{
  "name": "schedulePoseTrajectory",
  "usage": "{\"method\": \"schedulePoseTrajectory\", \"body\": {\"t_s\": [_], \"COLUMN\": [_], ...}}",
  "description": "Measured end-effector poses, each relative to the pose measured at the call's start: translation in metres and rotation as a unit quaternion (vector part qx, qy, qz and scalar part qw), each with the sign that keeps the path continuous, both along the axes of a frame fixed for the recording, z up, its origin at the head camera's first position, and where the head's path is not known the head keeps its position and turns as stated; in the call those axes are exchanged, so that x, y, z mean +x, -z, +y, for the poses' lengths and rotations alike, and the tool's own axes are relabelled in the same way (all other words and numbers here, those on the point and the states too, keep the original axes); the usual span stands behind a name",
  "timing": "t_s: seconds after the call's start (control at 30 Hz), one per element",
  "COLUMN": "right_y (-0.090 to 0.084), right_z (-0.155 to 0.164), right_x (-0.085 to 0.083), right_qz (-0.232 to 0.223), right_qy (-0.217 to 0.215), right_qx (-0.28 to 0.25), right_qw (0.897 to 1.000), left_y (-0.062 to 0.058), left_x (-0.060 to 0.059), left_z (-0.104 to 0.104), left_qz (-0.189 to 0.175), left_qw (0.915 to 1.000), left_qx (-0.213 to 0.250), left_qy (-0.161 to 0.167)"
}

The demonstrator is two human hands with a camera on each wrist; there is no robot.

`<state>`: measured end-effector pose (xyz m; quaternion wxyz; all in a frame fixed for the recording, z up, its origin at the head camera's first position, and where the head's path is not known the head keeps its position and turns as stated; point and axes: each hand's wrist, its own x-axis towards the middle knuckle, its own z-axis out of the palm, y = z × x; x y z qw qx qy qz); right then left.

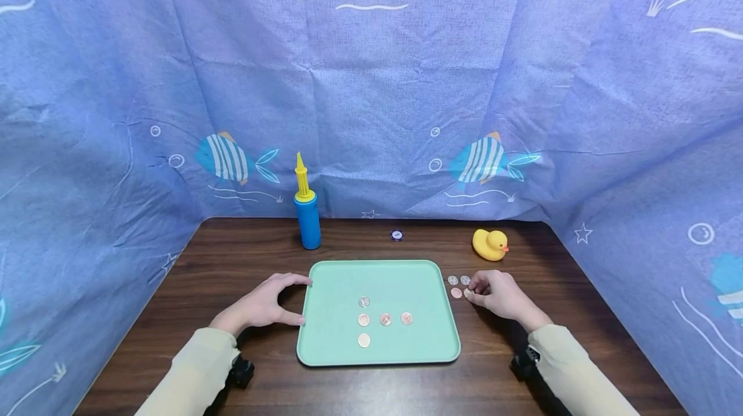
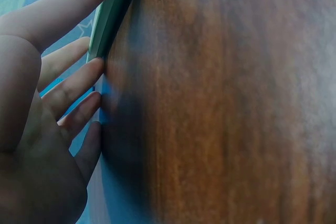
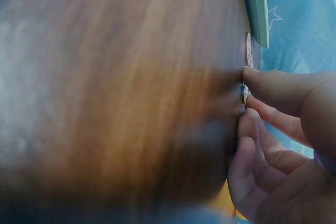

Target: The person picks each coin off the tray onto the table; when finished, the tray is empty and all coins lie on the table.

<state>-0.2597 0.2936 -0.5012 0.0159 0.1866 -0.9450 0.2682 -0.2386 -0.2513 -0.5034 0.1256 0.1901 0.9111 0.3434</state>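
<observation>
Nearest are two pale sleeves coming in over the dark wooden table [image 1: 244, 261]. The left hand [image 1: 264, 303] rests on the table with fingers spread and lightly arched, its fingertips and thumb touching the left rim of the green tray [image 1: 325, 338]; the left wrist view shows the fingers [image 2: 73, 85] lying straight against the tray's edge, holding nothing.

The tray sits between the two hands. On it lie five coins [image 1: 385, 319]: one closest to the person, three in a row beyond it, and one silver-looking coin past the row's left end.

The right hand [image 1: 499, 295] rests on the table just right of the tray, fingers curled, with the tips pinching a coin [image 1: 467, 292] at the near right of a small cluster lying on the wood. In the right wrist view the thumb and forefinger [image 3: 273, 90] close on the edge of that coin. The other loose coins [image 1: 455, 286] lie just beside the fingertips, between them and the tray.

Beyond the right hand stands a yellow rubber duck [image 1: 490, 244]. Beyond the tray lies a small dark round token [image 1: 396, 235]. Beyond the left hand stands a blue pump with a yellow top [image 1: 306, 209], near the blue fish-patterned cloth [image 1: 371, 93] that walls the table.
</observation>
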Motion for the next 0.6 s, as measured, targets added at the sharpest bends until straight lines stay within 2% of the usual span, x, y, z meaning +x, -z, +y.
{"method": "schedulePoseTrajectory", "body": {"t_s": [0.23, 0.43, 0.6], "right_y": [-0.004, -0.005, -0.011], "right_z": [0.0, -0.011, -0.033], "right_x": [-0.003, -0.008, -0.011], "right_qz": [-0.01, 0.005, -0.004], "right_qy": [0.016, -0.029, -0.085], "right_qx": [-0.034, -0.055, -0.074], "right_qw": [0.999, 0.998, 0.994], "left_y": [-0.001, -0.002, -0.003], "left_x": [0.0, 0.001, 0.001], "left_z": [0.0, 0.0, 0.001], "left_qz": [0.001, 0.003, 0.0], "left_qw": [1.0, 1.0, 1.0], "left_qx": [-0.002, 0.0, 0.001], "left_qy": [0.002, 0.005, 0.005]}}
